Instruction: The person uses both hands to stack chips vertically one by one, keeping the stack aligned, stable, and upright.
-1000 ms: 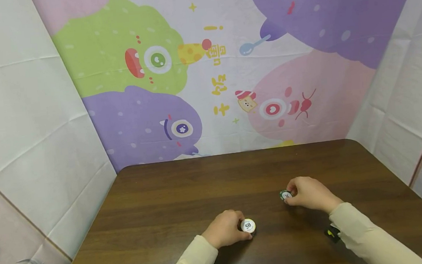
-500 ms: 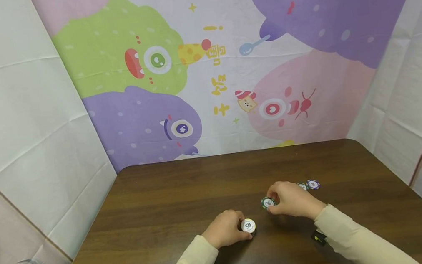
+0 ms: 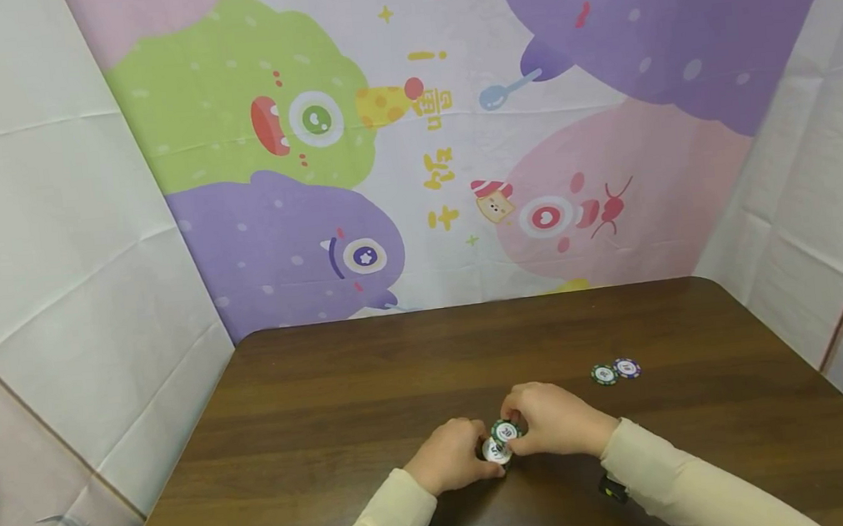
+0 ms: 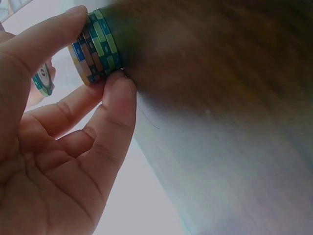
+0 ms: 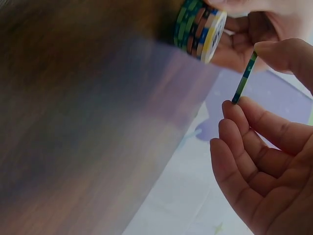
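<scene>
A short stack of poker chips (image 4: 98,46) stands on the table, several high, with a white-faced 50 chip (image 3: 495,454) on top. My left hand (image 3: 449,454) grips this stack between thumb and fingers. Close above and to its right, my right hand (image 3: 561,419) pinches a single green-edged 20 chip (image 3: 506,431) by its rim. In the right wrist view that green chip (image 5: 245,78) is edge-on between thumb and fingertips, with a gap between it and the stack (image 5: 200,30).
Farther back on the right lie a green chip (image 3: 604,375) and a purple-edged chip (image 3: 627,368), touching or slightly overlapping. The brown wooden table (image 3: 370,359) ends at a cartoon-printed backdrop (image 3: 436,253). A small black object (image 3: 613,488) shows beside the right sleeve.
My right hand has brought the green chip leftward and toward me, from the back right to just over the stack. Two chips behind it are now uncovered. The left hand stays put.
</scene>
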Demonstrator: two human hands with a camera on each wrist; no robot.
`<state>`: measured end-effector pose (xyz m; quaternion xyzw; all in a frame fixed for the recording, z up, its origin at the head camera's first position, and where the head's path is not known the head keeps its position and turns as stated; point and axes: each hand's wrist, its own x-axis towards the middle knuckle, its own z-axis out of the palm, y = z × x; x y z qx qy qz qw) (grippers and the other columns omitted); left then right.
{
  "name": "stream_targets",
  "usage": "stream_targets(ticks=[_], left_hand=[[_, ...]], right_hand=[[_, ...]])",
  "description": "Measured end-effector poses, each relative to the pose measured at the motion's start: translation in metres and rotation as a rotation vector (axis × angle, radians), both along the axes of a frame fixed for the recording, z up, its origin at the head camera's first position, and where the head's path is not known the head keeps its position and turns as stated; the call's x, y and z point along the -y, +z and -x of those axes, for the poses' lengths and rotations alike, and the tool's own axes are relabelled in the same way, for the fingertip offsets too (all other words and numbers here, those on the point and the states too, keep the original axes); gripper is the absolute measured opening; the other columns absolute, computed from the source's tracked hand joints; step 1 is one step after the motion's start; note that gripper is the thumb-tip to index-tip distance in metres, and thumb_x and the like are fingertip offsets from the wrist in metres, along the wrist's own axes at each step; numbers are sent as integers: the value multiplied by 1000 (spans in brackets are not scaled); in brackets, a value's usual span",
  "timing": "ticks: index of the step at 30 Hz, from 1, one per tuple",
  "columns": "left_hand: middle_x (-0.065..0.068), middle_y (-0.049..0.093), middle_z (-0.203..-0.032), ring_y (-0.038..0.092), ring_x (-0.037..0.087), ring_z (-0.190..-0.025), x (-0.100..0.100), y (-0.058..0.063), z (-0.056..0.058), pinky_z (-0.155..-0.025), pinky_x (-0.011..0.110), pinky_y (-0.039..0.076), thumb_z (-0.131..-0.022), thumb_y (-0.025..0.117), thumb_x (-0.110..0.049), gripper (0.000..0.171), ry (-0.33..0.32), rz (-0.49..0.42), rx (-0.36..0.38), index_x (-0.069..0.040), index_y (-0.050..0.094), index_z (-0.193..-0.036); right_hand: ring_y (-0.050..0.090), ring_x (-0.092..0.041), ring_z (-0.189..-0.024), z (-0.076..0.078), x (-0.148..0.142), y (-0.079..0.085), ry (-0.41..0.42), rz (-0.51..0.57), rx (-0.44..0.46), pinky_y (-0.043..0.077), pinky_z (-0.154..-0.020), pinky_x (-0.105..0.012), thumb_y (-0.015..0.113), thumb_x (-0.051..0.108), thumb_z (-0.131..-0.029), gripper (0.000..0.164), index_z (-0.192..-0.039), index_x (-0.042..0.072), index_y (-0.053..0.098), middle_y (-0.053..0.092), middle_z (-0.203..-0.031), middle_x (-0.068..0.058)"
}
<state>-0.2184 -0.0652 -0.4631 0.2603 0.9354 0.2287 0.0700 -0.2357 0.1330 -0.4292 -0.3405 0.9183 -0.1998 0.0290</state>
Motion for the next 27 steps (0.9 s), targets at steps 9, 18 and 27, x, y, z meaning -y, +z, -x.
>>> stream_targets(ticks=[9,18,27], left_hand=[[-9,60,-76,48,0,-63,0,-1,1,-58,17,43,-75,84,-30,29,-5,-2,9,-13,65,-89],[-9,66,-82,53,-1,-69,1,0,0,-64,17,46,-75,84,-31,30,-9,-13,8,-13,69,-95],[-9,66,-82,53,-1,-70,1,0,1,-65,18,46,-76,83,-32,30,-18,0,-9,-13,69,-95]], right_hand=[[48,-3,-74,-5,13,-2,57,-7,-11,44,-65,-20,79,26,-78,25,-95,10,71,63,-89,5],[45,-3,-72,-6,19,-5,76,-23,-20,42,-64,-20,80,21,-74,23,-92,10,72,62,-85,5],[46,-2,-72,-7,19,-6,71,-38,-27,43,-64,-20,81,22,-72,27,-93,9,72,62,-85,5]])
